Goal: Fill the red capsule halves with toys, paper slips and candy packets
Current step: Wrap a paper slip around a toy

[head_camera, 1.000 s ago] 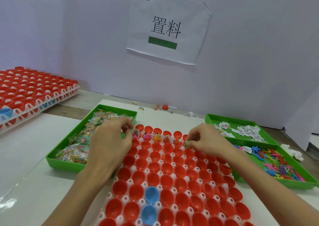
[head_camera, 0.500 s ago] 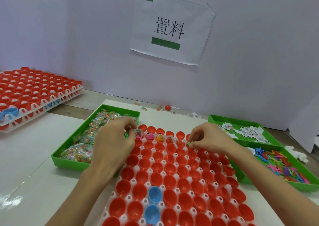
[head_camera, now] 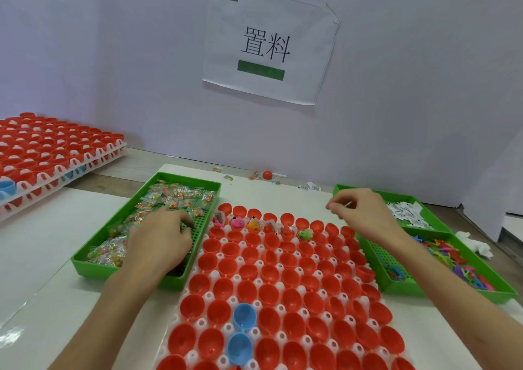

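Note:
A white tray [head_camera: 278,285] holds several empty red capsule halves [head_camera: 285,279] and two blue halves [head_camera: 244,316]. In its far row, a few halves hold toys and slips [head_camera: 237,222], and a green toy [head_camera: 305,234] lies in another. My left hand [head_camera: 161,239] lies palm down over the green candy tray [head_camera: 93,265], fingers bent onto its floor beside the candy packets [head_camera: 175,197]; what is under the fingers is hidden. My right hand [head_camera: 362,214] hovers past the tray's far right corner and pinches a small thin pale piece [head_camera: 348,204].
At the right, a green tray of white paper slips [head_camera: 404,211] sits behind a green tray of coloured toys [head_camera: 452,259]. Stacked trays of red halves [head_camera: 42,149] stand at far left. A loose red capsule [head_camera: 267,175] and scattered bits lie by the back wall.
My left hand has drawn back from the far capsule row to the candy tray. My right hand has lifted off the row and moved right, leaving a green toy in a half.

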### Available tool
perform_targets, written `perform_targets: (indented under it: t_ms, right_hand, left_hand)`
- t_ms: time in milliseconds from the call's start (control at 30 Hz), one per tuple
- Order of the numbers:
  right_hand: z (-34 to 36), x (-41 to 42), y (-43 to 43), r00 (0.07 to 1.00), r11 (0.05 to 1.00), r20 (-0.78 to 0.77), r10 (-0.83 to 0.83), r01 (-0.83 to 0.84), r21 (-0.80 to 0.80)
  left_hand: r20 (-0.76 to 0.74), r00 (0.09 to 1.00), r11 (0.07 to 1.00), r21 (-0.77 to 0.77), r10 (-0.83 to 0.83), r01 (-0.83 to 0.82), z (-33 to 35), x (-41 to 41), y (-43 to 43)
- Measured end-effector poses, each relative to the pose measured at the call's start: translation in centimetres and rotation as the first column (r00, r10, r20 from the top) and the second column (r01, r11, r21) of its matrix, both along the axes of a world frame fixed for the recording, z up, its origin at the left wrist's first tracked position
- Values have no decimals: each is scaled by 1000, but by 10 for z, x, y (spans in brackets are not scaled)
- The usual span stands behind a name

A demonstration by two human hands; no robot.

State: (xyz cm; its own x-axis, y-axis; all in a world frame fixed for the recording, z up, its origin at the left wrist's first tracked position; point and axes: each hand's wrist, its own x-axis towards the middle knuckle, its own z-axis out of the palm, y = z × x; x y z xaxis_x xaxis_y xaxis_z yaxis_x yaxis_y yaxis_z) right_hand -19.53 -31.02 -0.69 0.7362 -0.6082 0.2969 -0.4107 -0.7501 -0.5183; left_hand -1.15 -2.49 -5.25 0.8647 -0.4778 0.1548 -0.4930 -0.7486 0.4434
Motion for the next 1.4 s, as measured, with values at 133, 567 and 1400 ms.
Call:
perform_targets:
  t_ms: [133,567,1400]
  right_hand:
    - [-5,-26,-43,968,949,145,-206,162,269]
    - [-14,-32,-122,908,937,-352,-226,302,177]
    - [1,-70,-63,896,909,277,-348,250,335]
  left_hand:
    - [-64,998,1000,-25,-8,6,-6,2,0]
    - [55,998,979,-203,28,-17,-6,0,-4]
    - [11,1000,865,-501,20,-12,22,-19,-4]
